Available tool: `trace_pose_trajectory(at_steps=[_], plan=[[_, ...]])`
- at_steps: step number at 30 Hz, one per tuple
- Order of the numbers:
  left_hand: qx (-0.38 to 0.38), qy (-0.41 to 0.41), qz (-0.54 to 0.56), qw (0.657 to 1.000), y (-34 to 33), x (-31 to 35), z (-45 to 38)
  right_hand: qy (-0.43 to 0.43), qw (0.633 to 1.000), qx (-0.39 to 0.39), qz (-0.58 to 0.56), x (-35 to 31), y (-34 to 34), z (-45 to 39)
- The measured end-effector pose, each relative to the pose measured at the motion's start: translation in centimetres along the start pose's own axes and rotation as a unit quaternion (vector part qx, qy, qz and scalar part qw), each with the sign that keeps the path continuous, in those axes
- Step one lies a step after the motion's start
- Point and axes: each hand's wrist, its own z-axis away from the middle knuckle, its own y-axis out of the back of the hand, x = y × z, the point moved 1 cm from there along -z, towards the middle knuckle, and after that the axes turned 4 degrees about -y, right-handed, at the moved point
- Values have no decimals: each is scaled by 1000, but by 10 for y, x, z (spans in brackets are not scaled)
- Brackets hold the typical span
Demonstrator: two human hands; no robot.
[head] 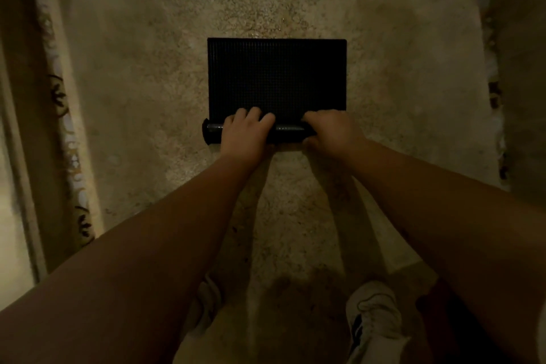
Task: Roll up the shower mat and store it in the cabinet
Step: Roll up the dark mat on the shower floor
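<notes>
A black textured shower mat lies on a shaggy beige rug, its far part flat and its near edge wound into a tight roll. My left hand grips the roll left of its middle, fingers curled over the top. My right hand grips the roll's right end the same way and hides that end. The roll's left end sticks out past my left hand. No cabinet is in view.
The beige rug covers most of the floor, with a patterned fringed border along the left and another at the right edge. A pale door frame or wall runs down the far left. My white sneakers stand at the bottom.
</notes>
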Motion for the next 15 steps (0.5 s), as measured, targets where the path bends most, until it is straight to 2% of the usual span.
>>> trace_pose_trajectory(at_steps=[3, 7, 9, 11, 12, 13, 15], plan=[[-17, -13, 27, 999, 6, -10, -12, 9, 999, 3, -47, 7, -5, 3], [-34, 6, 66, 997, 9, -13, -19, -4, 994, 92, 53, 0, -14, 7], [-97, 34, 101, 990, 5, -12, -14, 4, 997, 47, 66, -2, -9, 4], [-185, 63, 180, 964, -4, -13, -3, 20, 995, -32, 88, -2, -4, 5], [-202, 71, 206, 955, -8, -11, 5, 27, 994, -52, 94, -2, -3, 8], [-194, 70, 201, 958, -12, -9, 12, 30, 993, -58, 97, -3, -3, 10], [-122, 46, 123, 984, -16, -2, 22, 35, 992, -59, 108, -6, 1, 10]])
